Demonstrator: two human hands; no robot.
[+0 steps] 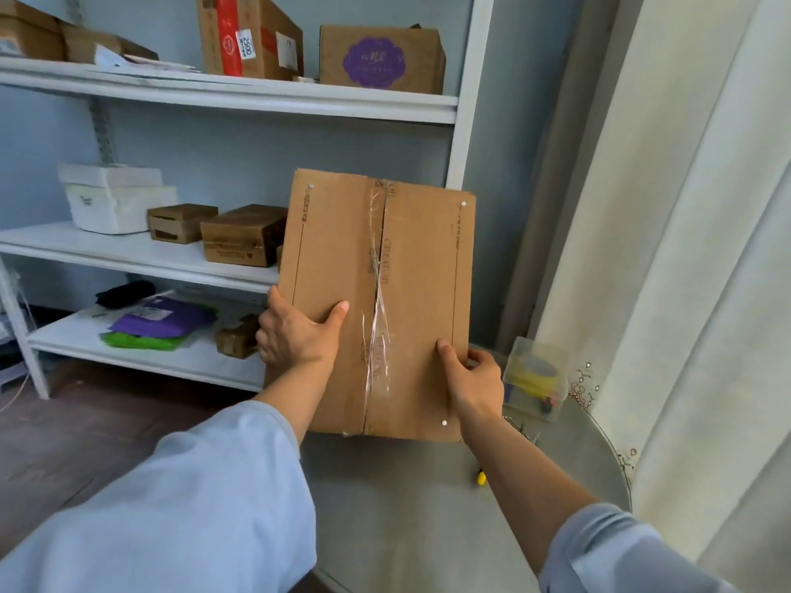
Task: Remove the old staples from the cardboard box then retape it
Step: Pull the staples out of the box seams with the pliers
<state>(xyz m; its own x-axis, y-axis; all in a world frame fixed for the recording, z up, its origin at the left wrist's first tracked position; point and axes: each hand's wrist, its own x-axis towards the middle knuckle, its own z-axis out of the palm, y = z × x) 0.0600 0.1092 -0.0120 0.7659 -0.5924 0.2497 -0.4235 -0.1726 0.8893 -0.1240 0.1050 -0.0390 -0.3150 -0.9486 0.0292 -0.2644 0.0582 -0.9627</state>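
The cardboard box [376,301] stands upright at the centre of the frame, its lower edge near the bench [411,507]. Wrinkled clear tape [376,310] runs down its middle seam (small metal fasteners dot three corners). The left hand [295,336] grips its left edge, the right hand [475,378] its right edge.

white shelving [239,100], blue wall [239,160], pale curtain [685,250].
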